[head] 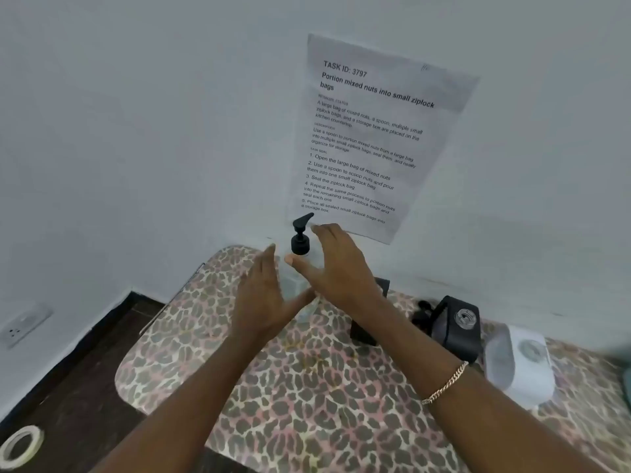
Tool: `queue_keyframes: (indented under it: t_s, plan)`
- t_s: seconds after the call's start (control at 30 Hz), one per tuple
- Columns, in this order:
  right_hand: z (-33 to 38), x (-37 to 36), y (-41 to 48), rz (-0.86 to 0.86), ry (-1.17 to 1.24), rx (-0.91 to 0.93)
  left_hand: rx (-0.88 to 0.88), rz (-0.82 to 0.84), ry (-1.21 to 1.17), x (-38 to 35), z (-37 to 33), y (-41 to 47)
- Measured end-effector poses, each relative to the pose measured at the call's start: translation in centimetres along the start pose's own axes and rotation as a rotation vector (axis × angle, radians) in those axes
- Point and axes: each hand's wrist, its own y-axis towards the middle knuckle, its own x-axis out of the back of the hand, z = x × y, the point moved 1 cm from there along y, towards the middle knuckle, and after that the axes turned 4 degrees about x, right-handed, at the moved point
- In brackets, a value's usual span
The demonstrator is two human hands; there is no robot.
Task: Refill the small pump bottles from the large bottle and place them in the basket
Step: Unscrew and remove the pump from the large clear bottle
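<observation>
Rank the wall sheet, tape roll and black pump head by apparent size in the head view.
1. wall sheet
2. tape roll, though cropped at the frame edge
3. black pump head

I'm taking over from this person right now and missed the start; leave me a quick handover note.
Left hand: open, fingers straight, just left of the clear pump bottle.
Right hand: open, just right of it; neither plainly grips it.
Bottle stands upright at the table's back edge, pump on.
Black container and white container sit further right.
Done: nothing visibly. Left: refilling and basket placement; no basket in view.
</observation>
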Motion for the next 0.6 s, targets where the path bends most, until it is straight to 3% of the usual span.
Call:
queue_keyframes:
  t_s: [0.17, 0.37, 0.6]
  plan:
    - [-0.8, -1.0, 0.4, -0.019, 0.032, 0.014, 0.005, -0.031, -0.304, -2.0, 0.1, 0.1]
    - [-1.7, -1.7, 0.2, -0.083, 0.111, 0.007, 0.062, -0.179, -0.393, -4.0, 0.5, -0.1]
    - [-1.2, -0.8, -1.9, -0.152, 0.188, -0.011, -0.005, -0.212, -0.441, -3.8, 1.1, -1.6]
